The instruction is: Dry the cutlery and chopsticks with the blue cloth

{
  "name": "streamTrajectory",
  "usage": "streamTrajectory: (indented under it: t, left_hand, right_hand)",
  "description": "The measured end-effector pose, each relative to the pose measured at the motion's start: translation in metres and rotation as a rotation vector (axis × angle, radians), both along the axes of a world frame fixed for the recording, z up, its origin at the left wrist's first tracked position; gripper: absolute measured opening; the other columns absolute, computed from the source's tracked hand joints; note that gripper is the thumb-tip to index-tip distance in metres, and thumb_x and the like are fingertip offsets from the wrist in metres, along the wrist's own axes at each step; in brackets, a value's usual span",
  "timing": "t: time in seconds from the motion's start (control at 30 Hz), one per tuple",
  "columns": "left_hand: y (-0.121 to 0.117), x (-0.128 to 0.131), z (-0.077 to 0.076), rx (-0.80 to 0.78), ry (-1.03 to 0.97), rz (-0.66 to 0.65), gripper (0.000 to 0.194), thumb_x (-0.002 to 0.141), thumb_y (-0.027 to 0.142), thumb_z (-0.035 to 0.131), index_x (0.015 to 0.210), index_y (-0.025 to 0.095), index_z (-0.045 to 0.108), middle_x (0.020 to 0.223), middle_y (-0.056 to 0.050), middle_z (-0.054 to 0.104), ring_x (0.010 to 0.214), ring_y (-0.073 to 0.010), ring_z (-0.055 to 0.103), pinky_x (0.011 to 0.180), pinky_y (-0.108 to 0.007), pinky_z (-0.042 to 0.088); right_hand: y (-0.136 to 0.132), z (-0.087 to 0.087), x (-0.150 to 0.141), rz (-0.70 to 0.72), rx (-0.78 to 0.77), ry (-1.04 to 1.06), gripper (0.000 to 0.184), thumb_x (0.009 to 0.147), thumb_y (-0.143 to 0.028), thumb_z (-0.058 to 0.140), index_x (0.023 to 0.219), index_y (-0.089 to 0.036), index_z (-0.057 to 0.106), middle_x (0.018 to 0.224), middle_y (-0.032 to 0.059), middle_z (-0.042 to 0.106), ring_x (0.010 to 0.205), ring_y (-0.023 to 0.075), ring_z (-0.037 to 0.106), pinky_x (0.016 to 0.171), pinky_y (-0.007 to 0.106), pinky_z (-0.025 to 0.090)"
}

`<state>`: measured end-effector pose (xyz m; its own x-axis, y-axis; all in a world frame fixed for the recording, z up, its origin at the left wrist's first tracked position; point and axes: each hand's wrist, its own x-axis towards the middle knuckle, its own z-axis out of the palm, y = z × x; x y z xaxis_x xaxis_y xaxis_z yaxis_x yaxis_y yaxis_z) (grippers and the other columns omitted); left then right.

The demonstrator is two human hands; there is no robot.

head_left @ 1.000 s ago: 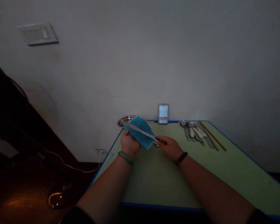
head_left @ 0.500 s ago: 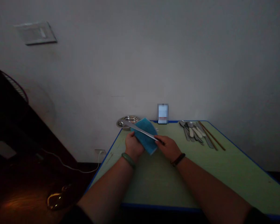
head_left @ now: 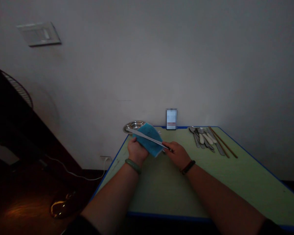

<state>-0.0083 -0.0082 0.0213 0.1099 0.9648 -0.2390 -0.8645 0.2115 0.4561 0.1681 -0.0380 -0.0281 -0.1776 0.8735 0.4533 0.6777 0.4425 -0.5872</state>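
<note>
My left hand (head_left: 137, 150) is closed on a blue cloth (head_left: 148, 131), which spreads above the palm; most of its fingers are hidden under the cloth. Gripped by its handle end in my right hand (head_left: 177, 153), a long table knife (head_left: 149, 138) lies slantwise across the cloth, its tip pointing up and left. Behind that tip, at the table's far left corner, is a shiny metal dish (head_left: 127, 125). Both hands are above the pale green table (head_left: 171, 192).
At the far right of the table lie a pile of spoons and other cutlery (head_left: 204, 138) and a pair of wooden chopsticks (head_left: 222, 142). A lit phone (head_left: 171, 119) stands against the wall. On the left are a white cable (head_left: 73, 174) and a fan (head_left: 17, 85).
My left hand and the cloth have shifted left along the knife, toward its tip. My right hand and the knife have stayed almost in place.
</note>
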Motion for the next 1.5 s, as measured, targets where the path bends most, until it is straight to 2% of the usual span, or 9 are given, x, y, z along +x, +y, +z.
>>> streamTrajectory:
  t: [0.17,0.37,0.5,0.67,0.8,0.97,1.23,1.37,1.5]
  left_hand:
    - [0.004,-0.008,0.001,0.026,0.031,0.122,0.052,0.088,0.032,0.032,0.127,0.010,0.058,0.122,-0.017,0.067,0.124,-0.0345,0.056,0.108,-0.053,0.038]
    - [0.006,-0.016,0.000,0.092,-0.050,0.132,0.059,0.084,0.035,0.036,0.136,0.012,0.051,0.138,-0.018,0.057,0.130,-0.0363,0.050,0.109,-0.058,0.033]
    - [0.006,-0.017,0.003,0.096,-0.059,0.162,0.061,0.084,0.034,0.034,0.139,0.009,0.048,0.141,-0.019,0.054,0.131,-0.0362,0.049,0.110,-0.056,0.032]
    - [0.009,-0.019,0.003,0.064,-0.075,0.177,0.058,0.082,0.032,0.037,0.135,0.015,0.053,0.135,-0.016,0.060,0.129,-0.0359,0.051,0.109,-0.058,0.034]
    - [0.012,-0.021,-0.002,0.063,-0.070,0.164,0.057,0.080,0.032,0.041,0.131,0.014,0.057,0.135,-0.015,0.061,0.130,-0.0365,0.050,0.109,-0.057,0.034]
    - [0.018,-0.022,-0.012,0.060,-0.055,0.159,0.053,0.079,0.030,0.044,0.125,0.012,0.062,0.130,-0.015,0.064,0.129,-0.0360,0.051,0.106,-0.054,0.040]
    - [0.018,-0.017,-0.014,0.045,-0.029,0.146,0.051,0.081,0.030,0.042,0.126,0.013,0.060,0.133,-0.015,0.062,0.131,-0.0348,0.049,0.107,-0.055,0.039]
    - [0.012,-0.013,-0.010,0.016,0.008,0.125,0.053,0.084,0.031,0.041,0.130,0.010,0.057,0.135,-0.017,0.060,0.133,-0.0355,0.047,0.110,-0.054,0.035]
    - [0.012,-0.009,-0.012,-0.010,-0.022,0.090,0.052,0.085,0.030,0.040,0.130,0.011,0.058,0.130,-0.017,0.063,0.128,-0.0365,0.052,0.107,-0.059,0.037]
  right_hand:
    - [0.002,-0.002,0.006,0.012,0.008,0.008,0.033,0.089,-0.020,0.056,0.119,-0.021,0.070,0.095,0.0076,0.072,0.091,0.0196,0.064,0.086,0.033,0.049]
    - [0.004,-0.004,0.011,0.022,-0.019,0.079,0.034,0.088,-0.020,0.056,0.118,-0.018,0.070,0.097,0.0089,0.071,0.091,0.0197,0.064,0.086,0.034,0.049]
    - [0.005,-0.005,0.014,0.033,-0.070,0.130,0.033,0.088,-0.026,0.055,0.115,-0.018,0.072,0.096,0.0094,0.073,0.091,0.0211,0.065,0.087,0.036,0.049]
    - [0.003,-0.001,0.014,0.019,-0.204,0.259,0.034,0.088,-0.034,0.052,0.111,-0.021,0.072,0.098,0.0064,0.074,0.092,0.0209,0.066,0.085,0.035,0.049]
    - [0.001,0.006,0.012,-0.019,-0.342,0.250,0.029,0.088,-0.034,0.048,0.088,-0.018,0.072,0.070,0.0014,0.067,0.070,0.0170,0.062,0.068,0.028,0.046]
    - [0.003,0.010,0.015,-0.053,-0.463,0.192,0.033,0.087,-0.033,0.050,0.058,-0.018,0.058,0.059,-0.0004,0.060,0.062,0.0136,0.055,0.063,0.025,0.039]
    - [0.013,0.027,0.028,-0.039,-0.616,0.184,0.023,0.084,-0.030,0.054,0.067,-0.017,0.064,0.054,-0.0023,0.060,0.045,0.0088,0.042,0.048,0.022,0.032]
    - [0.007,0.039,0.034,-0.038,-0.660,0.193,0.020,0.083,-0.030,0.055,0.068,-0.018,0.061,0.052,-0.0042,0.057,0.041,0.0073,0.036,0.043,0.022,0.027]
    - [-0.003,0.038,0.040,-0.047,-0.677,0.221,0.023,0.084,-0.034,0.054,0.067,-0.019,0.059,0.047,-0.0062,0.050,0.040,0.0073,0.032,0.043,0.021,0.025]
